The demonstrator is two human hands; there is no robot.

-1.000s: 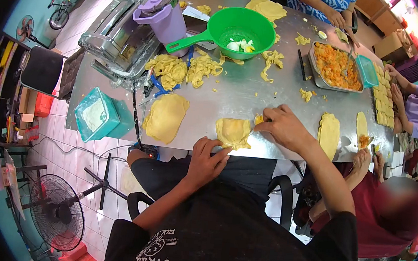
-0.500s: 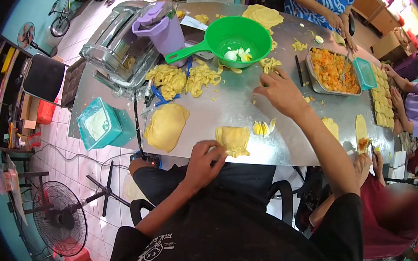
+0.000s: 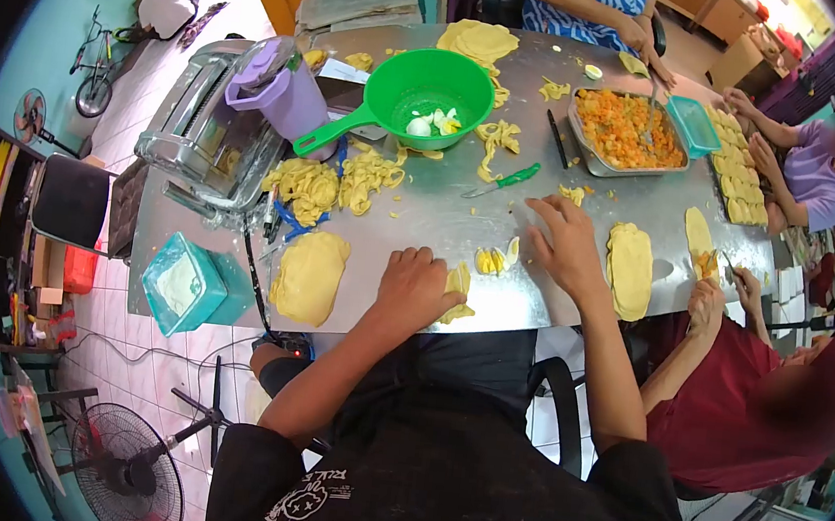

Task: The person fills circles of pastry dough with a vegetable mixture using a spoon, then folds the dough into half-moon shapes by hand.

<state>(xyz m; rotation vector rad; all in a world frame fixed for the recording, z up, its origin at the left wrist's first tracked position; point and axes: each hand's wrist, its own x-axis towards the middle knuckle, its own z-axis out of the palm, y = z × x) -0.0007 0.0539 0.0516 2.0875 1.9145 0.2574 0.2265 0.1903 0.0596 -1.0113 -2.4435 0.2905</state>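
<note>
My left hand lies over a small folded piece of dough near the table's front edge, covering most of it; its fingers are together and fairly flat. My right hand hovers just right of some boiled egg wedges, fingers apart, holding nothing. Beyond it a green-handled knife lies on the table. A thick slab of dough sits left of my left hand, and a long flat dough sheet is to the right of my right hand.
A green strainer holds egg pieces. Further right stands a tray of orange filling. Dough scraps, a lilac pitcher, a pasta machine and a teal flour tub are at left. Co-workers sit at the right and far sides.
My right hand has drawn back toward me, and the green-handled knife now shows on the table. My left hand has moved onto the folded dough. The camera view has shifted.
</note>
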